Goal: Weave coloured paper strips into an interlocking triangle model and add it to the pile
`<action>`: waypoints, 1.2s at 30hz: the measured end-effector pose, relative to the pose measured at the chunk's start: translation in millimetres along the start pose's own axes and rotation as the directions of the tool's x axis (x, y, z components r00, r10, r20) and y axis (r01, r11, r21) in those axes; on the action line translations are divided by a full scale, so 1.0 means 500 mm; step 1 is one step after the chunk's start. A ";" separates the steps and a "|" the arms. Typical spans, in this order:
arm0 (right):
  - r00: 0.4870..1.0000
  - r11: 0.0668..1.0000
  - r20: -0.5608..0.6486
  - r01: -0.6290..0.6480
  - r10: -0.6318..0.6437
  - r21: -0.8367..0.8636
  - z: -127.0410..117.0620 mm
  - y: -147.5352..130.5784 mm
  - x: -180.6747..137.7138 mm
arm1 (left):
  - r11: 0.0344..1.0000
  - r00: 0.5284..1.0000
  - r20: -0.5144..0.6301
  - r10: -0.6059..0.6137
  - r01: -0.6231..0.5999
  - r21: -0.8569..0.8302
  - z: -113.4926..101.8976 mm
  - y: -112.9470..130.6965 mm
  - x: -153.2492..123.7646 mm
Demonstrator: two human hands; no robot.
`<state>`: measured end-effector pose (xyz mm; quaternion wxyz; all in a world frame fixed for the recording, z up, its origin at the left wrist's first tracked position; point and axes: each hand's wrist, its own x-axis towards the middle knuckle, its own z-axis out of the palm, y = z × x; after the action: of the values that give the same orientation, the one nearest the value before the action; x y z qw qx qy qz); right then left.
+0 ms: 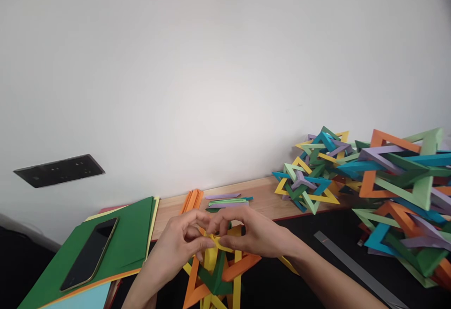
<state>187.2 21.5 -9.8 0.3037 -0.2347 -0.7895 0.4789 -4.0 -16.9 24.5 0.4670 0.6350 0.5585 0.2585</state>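
Close together at the lower middle, both hands pinch a folded yellow paper strip (222,243). My left hand (179,238) grips it between thumb and fingers from the left. From the right, the thumb and bent fingers of my right hand (246,231) hold the same strip. Just below the fingertips is a partly interlocked paper model (214,276) of green, orange and yellow folded strips. The hands cover its upper part, and its bottom runs out of view. A loose yellow strip (289,265) shows beneath my right wrist.
Folded orange strips (192,201) and green and purple strips (229,201) lie on the wooden board. Several interlocked paper stars (398,173) pile up at right, near a grey ruler (352,264). A phone (91,252) rests on green paper (136,234) at left. A socket panel (59,170) is on the wall.
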 end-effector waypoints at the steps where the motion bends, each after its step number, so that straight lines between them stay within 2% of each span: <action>1: 1.000 1.000 0.003 0.005 -0.005 -0.004 0.001 0.000 0.000 | 1.000 1.000 -0.001 0.006 -0.006 -0.023 0.001 0.001 0.001; 6: 0.999 1.000 -0.042 -0.008 0.008 -0.004 0.002 0.002 0.003 | 0.998 1.000 -0.020 0.016 -0.017 -0.055 0.000 -0.003 0.003; 11: 1.000 1.000 -0.009 0.022 -0.022 0.001 0.005 0.005 0.004 | 1.000 1.000 -0.018 0.010 -0.011 -0.020 -0.002 -0.007 0.002; 17: 0.997 0.999 -0.066 -0.038 0.038 0.003 0.013 0.011 0.004 | 0.996 0.999 -0.020 -0.031 0.029 -0.083 0.001 0.002 -0.001; 22: 0.999 1.000 -0.042 -0.017 0.018 0.016 0.010 0.011 0.005 | 0.994 0.999 -0.024 -0.041 0.038 -0.100 0.006 0.005 0.000; 36: 0.993 0.990 -0.038 -0.104 0.108 0.096 0.017 0.023 0.007 | 0.999 0.998 -0.062 -0.026 0.024 -0.036 0.014 0.010 0.001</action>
<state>179.6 23.9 -22.3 0.3051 -0.2722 -0.7459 0.5257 4.3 -18.4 26.0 0.4638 0.6113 0.5759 0.2820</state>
